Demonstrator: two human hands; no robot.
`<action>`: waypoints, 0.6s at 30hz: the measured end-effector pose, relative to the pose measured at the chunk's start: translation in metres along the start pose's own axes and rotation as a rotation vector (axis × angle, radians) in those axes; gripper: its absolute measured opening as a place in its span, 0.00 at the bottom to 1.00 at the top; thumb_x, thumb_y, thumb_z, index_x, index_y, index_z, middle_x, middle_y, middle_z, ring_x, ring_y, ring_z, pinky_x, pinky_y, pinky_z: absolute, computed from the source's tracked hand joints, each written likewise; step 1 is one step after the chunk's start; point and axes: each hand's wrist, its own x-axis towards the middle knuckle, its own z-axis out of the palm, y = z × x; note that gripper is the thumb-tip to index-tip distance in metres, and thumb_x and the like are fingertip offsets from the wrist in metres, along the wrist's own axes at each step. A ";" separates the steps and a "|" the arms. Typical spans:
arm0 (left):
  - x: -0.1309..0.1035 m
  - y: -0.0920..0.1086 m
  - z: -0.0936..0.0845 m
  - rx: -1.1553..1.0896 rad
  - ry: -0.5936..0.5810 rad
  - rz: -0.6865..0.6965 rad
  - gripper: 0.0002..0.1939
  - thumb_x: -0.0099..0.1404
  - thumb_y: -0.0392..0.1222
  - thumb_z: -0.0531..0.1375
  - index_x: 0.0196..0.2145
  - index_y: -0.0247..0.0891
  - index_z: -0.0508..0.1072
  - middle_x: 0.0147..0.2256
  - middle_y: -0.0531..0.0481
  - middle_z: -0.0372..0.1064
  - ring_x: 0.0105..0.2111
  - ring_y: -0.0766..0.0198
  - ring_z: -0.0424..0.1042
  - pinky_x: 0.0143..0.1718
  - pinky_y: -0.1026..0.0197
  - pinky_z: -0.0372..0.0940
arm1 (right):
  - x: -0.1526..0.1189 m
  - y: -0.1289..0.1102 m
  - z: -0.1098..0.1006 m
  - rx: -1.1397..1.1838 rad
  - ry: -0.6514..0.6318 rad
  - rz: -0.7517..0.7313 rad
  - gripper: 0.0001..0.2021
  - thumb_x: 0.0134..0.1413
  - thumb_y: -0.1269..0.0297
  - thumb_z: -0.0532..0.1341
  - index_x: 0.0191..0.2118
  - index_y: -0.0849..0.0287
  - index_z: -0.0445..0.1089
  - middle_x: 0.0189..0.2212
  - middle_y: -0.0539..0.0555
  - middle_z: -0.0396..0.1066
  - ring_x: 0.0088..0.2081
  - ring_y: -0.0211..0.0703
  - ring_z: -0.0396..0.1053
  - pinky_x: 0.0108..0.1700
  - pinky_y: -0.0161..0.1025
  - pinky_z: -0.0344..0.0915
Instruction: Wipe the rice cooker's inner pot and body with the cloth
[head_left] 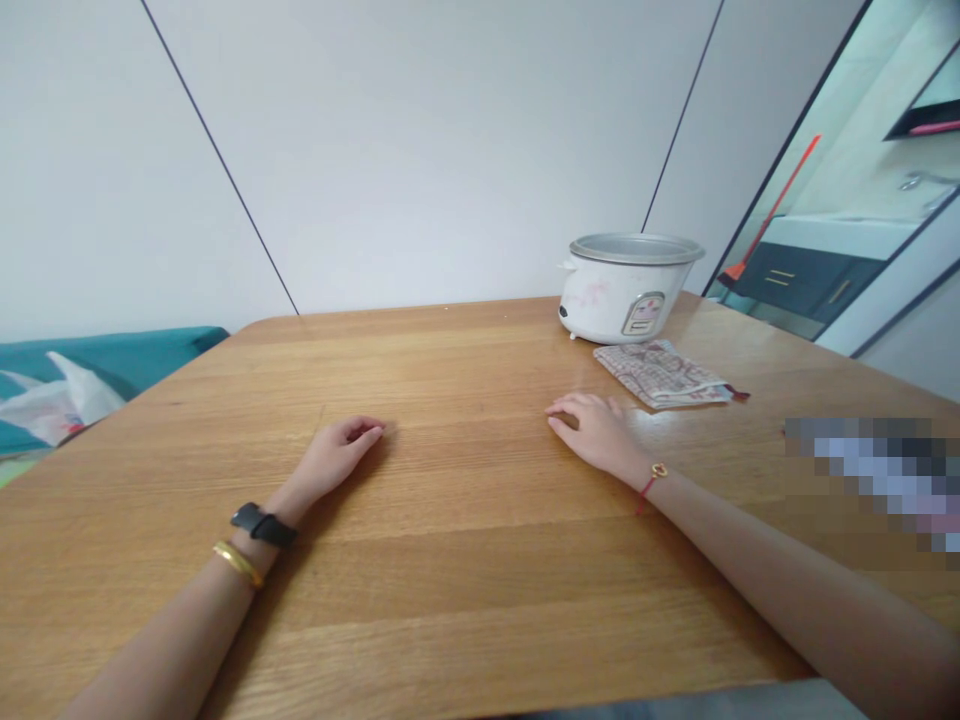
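Note:
My left hand (pixel 341 455) rests on the wooden table (pixel 450 560) left of the middle, its fingers curled inward with nothing seen in them. A black watch and a gold bangle circle that wrist. On the right, my right hand (pixel 592 430) lies palm down with fingers loosely spread, holding nothing; a red string bracelet is on its wrist. Just beyond it lies a folded patterned cloth (pixel 656 374), close to the fingers but apart from them. Behind the cloth stands a white rice cooker (pixel 626 290) without a lid, upright near the far edge.
A pixelated, unreadable item (pixel 885 475) lies at the table's right side. At far left, a white plastic bag (pixel 60 400) sits on a teal seat (pixel 142 350). Pale wall panels (pixel 450 150) rise behind the table. An orange broom (pixel 784 205) stands through the doorway.

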 end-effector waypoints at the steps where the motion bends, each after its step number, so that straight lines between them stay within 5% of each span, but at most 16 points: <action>1: 0.000 0.000 0.000 0.007 -0.001 -0.001 0.27 0.59 0.63 0.55 0.40 0.38 0.78 0.38 0.44 0.79 0.38 0.49 0.75 0.44 0.52 0.67 | 0.000 0.000 0.000 -0.001 -0.002 0.001 0.11 0.63 0.59 0.57 0.42 0.51 0.77 0.49 0.53 0.76 0.53 0.53 0.69 0.61 0.64 0.53; 18: 0.000 -0.006 0.000 0.016 -0.020 0.028 0.27 0.62 0.62 0.55 0.42 0.38 0.78 0.42 0.44 0.79 0.43 0.49 0.76 0.47 0.51 0.67 | 0.000 0.000 0.001 0.018 -0.005 0.019 0.10 0.62 0.59 0.58 0.43 0.51 0.76 0.50 0.52 0.76 0.54 0.53 0.68 0.61 0.66 0.50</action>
